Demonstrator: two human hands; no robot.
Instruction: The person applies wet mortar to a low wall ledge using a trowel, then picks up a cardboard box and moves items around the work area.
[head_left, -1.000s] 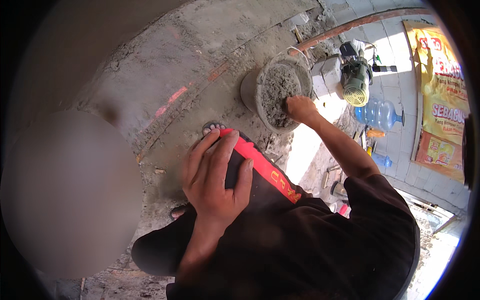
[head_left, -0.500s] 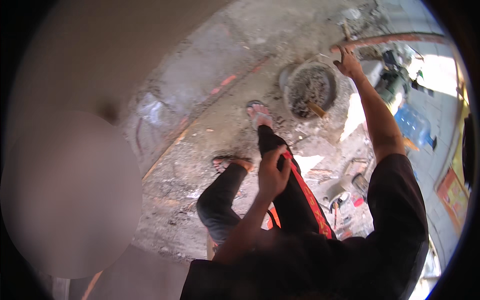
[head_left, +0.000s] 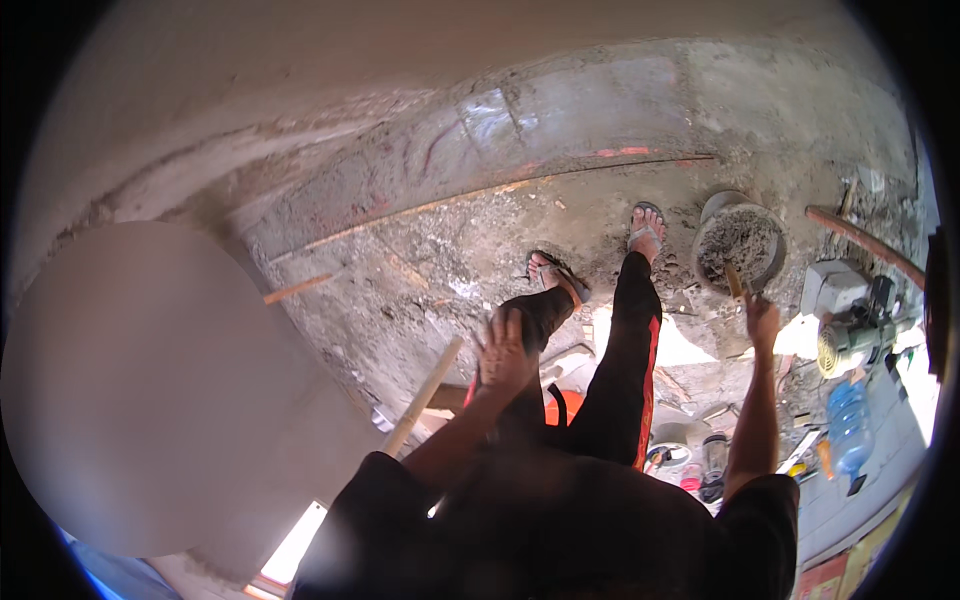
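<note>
My left hand (head_left: 505, 355) rests open on my left thigh, fingers spread over the dark trousers. A pale wooden length (head_left: 425, 390) leans just left of it. My right hand (head_left: 762, 320) is closed at the end of a wooden handle (head_left: 733, 280) that slants out of a bucket (head_left: 775, 250) of grey mortar; I cannot make out whether it grips that handle. My sandalled feet (head_left: 645, 230) stand on the rough, dusty floor, left of the bucket.
At the right are a grey block (head_left: 830, 285), a motor pump (head_left: 840, 350), a blue water bottle (head_left: 848, 425) and a rusty bar (head_left: 865, 240). Scattered tools and a white pail (head_left: 668, 455) lie lower down. A plastered wall (head_left: 330, 60) runs along the top left.
My view has widened and shifted over the floor. My right hand left the mortar, passed above the bucket and is now lower, by the wooden handle. My left hand now lies on my left thigh.
</note>
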